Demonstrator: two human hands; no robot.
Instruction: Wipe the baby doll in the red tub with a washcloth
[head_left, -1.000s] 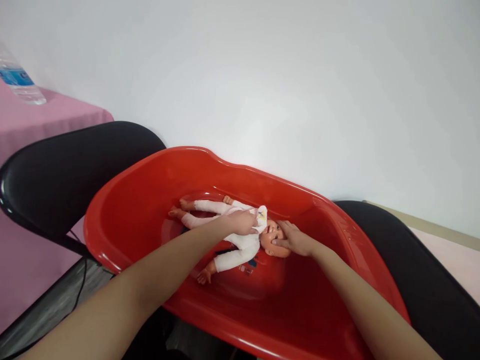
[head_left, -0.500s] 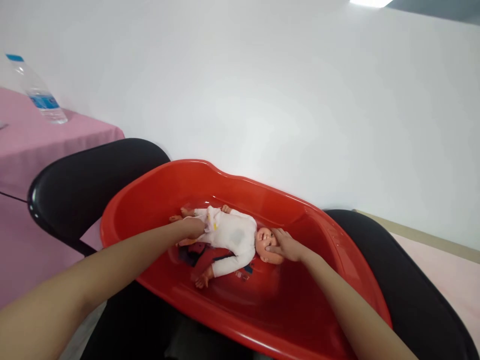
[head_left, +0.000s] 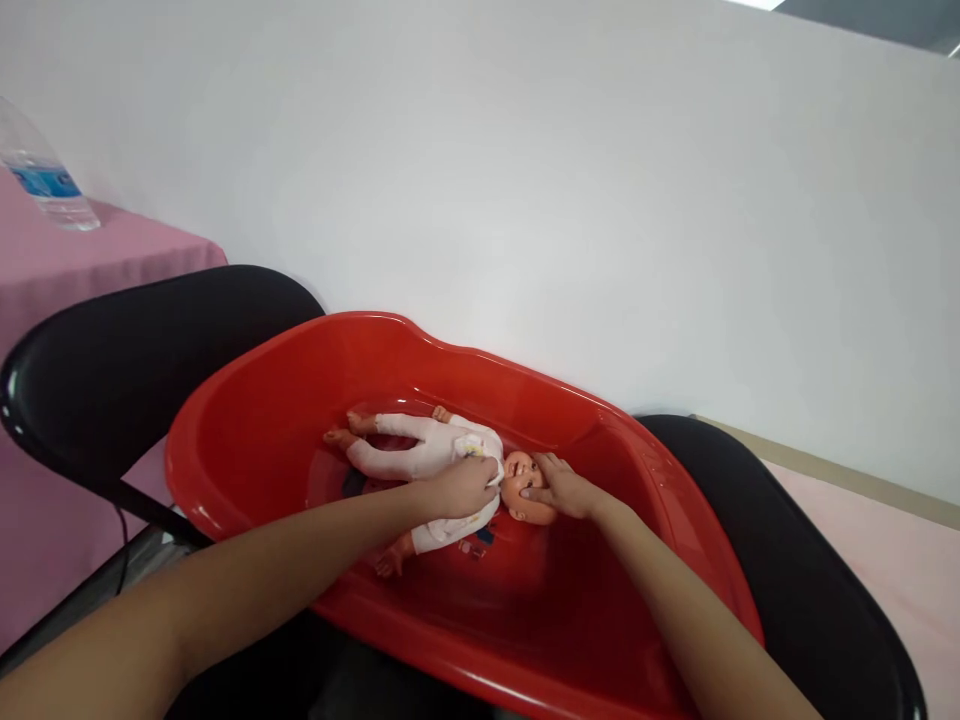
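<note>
- Doll (head_left: 416,455), quantity one: smooth, rounded head with a slight sheen, two bare feet, two small moulded hands. It lies face up in the tub, feet toward the left end and head toward the right, as I see it from the near side.
- Garment (head_left: 431,448): soft matte cloth, white at the torso, pinkish along the legs. One small print with yellow shows on the chest; folds bunch at the collar.
- Left hand (head_left: 461,487): set over the doll's upper chest. The grip is pressed together, pinching the garment at the collar; the fingertips are partly hidden.
- Right hand (head_left: 564,488): set at the crown of the doll's head. The grip clasps the head, thumb on the near side, fingers on the far side.
- Tub (head_left: 259,425), quantity one: red, glossy, plastic-looking shell, elongated, with a rolled rim that dips on the wall side. A dark, multicoloured decal (head_left: 472,548) marks the floor of the tub.
- Chairs, quantity two: black, smooth, rounded backs; left chair (head_left: 157,360) and right chair (head_left: 765,530) flank the tub.
- Table (head_left: 142,245), quantity one: draped in pink fabric with soft vertical folds.
- Bottle (head_left: 49,185), quantity one: clear, ribbed near the base, blue label; stands on the table.
- Wall (head_left: 525,180): plain, pale, matte, directly behind the tub.
</note>
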